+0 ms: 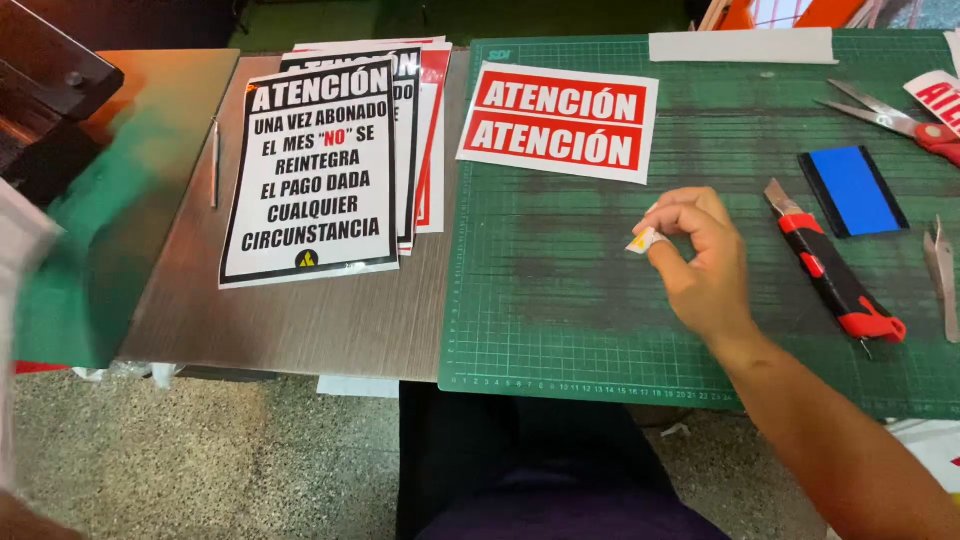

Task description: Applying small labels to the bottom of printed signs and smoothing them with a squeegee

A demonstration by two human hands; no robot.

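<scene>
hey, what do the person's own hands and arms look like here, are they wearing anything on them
Only the right hand shows clearly. It is bare: no glove, ring, watch or wristband. The forearm running to the lower right corner is bare too, with no sleeve in view. At the left edge there is only a pale blur, so the left hand cannot be made out.

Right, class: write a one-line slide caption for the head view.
Right hand pinches a small white paper scrap over the green cutting mat, beside a red-and-black utility knife.

Right hand point(700, 262) is pinching a small sticker scrap point(643, 241) over the green cutting mat point(560, 320); red utility knife point(833, 268) is lying at 3 o'clock, red-and-white sign point(560, 120) at 11 o'clock.
</scene>
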